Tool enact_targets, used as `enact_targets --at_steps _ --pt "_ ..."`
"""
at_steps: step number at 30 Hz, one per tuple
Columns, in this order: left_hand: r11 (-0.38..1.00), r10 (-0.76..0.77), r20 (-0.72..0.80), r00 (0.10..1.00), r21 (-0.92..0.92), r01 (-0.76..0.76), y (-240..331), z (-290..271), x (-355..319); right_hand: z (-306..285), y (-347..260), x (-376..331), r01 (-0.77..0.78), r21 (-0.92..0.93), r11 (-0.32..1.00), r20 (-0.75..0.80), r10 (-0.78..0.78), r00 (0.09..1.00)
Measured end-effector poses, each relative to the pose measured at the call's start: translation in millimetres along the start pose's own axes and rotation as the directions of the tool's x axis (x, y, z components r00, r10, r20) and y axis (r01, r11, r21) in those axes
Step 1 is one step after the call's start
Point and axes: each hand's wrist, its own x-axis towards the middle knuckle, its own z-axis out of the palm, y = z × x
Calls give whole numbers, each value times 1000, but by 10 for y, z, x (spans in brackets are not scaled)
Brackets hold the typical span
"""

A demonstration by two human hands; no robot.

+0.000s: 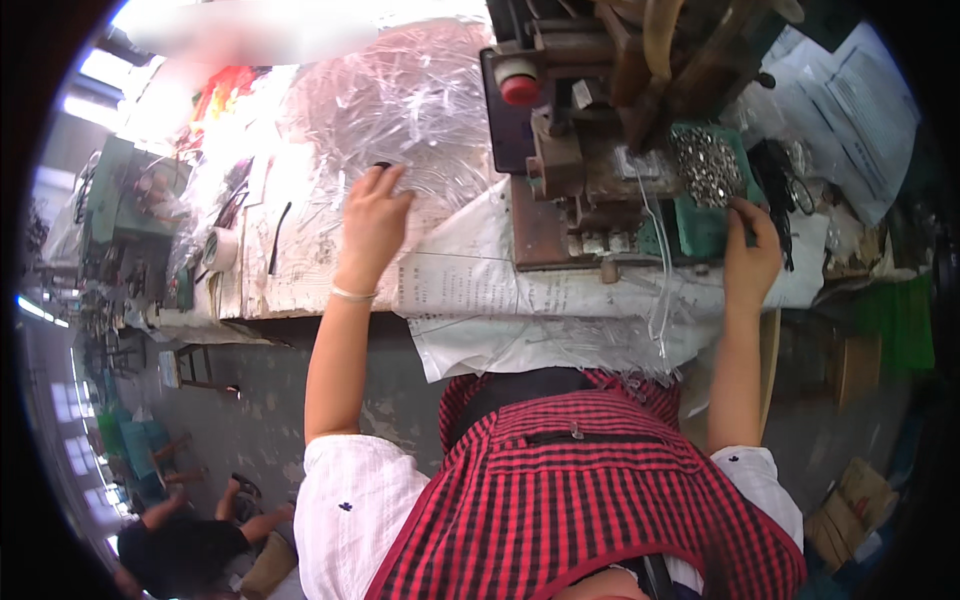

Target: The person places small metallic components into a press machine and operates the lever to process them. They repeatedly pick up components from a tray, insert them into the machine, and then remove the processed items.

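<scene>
While the left hand (372,222) rests open-fingered on the clear plastic bags (400,100) and the right hand (750,255) pinches something small just below the green tray (700,225) of metal bits (707,162), a careless nudge could likely spill them toward the press machine (600,130) beside it.

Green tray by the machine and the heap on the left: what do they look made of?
Green tray: likely matte plastic, dull even colour. Its small parts look metal, silvery glints. Heap under left hand: clear plastic film, crinkled and shiny. Right hand touches the tray.
</scene>
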Motion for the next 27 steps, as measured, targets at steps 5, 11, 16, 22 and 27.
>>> enact_targets --at_steps 5,11,16,22,27 --pt "801 -481 8 877 -404 443 43 -243 97 -262 -245 -62 -51 220 974 41 43 998" --pt "93 -640 152 753 -958 272 480 140 283 271 -1217 331 198 456 868 36 -240 970" --pt "175 -848 57 527 -909 379 838 -107 330 437 -1266 179 -117 757 643 127 31 991" --pt "440 -643 -380 665 -894 -86 1408 -832 775 273 -1546 215 -162 833 530 150 66 986" --pt "717 -155 -579 800 -624 -312 1714 -881 942 205 -1569 275 -171 783 598 186 37 982"
